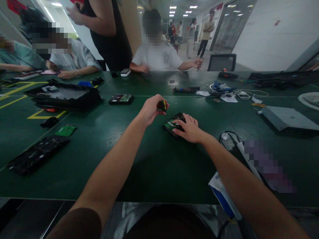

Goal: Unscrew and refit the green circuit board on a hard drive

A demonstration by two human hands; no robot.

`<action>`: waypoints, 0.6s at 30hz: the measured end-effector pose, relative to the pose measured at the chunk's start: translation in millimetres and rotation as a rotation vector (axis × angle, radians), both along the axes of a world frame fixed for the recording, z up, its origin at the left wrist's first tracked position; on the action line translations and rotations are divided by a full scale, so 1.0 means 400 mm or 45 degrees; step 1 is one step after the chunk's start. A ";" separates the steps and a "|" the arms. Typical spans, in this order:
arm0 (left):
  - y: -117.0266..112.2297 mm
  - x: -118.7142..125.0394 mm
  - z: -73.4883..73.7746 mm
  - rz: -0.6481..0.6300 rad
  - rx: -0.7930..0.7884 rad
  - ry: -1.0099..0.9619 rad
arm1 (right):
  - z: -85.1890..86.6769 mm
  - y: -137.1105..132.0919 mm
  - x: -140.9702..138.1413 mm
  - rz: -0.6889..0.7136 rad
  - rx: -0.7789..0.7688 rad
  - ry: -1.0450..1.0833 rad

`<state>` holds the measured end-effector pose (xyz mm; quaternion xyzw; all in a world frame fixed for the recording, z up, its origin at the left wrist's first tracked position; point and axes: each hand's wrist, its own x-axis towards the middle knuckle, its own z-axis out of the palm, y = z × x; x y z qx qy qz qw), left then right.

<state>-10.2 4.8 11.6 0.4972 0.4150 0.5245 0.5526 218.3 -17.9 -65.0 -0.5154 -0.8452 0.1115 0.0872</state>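
Note:
My left hand (155,109) is closed around the black and yellow handle of a screwdriver (163,105). Its thin shaft points down at the left edge of a hard drive (170,126); whether the tip touches cannot be made out. The drive lies on the green table with its circuit board facing up. My right hand (187,127) rests over the drive's right side, fingers curled across it and thumb on the near part, gripping it against the table. Part of the drive is hidden under these fingers.
A second hard drive (121,98) lies farther back. To the left are a black tray-like casing (66,94), a green circuit board (66,130) and a black panel (38,154). A grey metal box (290,118) and tangled cables (224,89) are on the right. Several people sit or stand across the table.

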 end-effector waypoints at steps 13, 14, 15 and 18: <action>-0.017 0.011 0.014 -0.094 -0.067 -0.063 | 0.003 -0.004 -0.001 -0.004 -0.032 0.005; -0.016 0.009 0.015 -0.095 -0.059 -0.035 | 0.003 -0.004 -0.001 -0.002 -0.031 0.005; -0.016 0.007 0.015 -0.092 -0.049 -0.013 | 0.003 -0.004 -0.001 -0.003 -0.029 0.005; -0.014 0.002 0.016 -0.083 -0.024 0.016 | 0.003 -0.003 0.000 -0.002 -0.028 0.003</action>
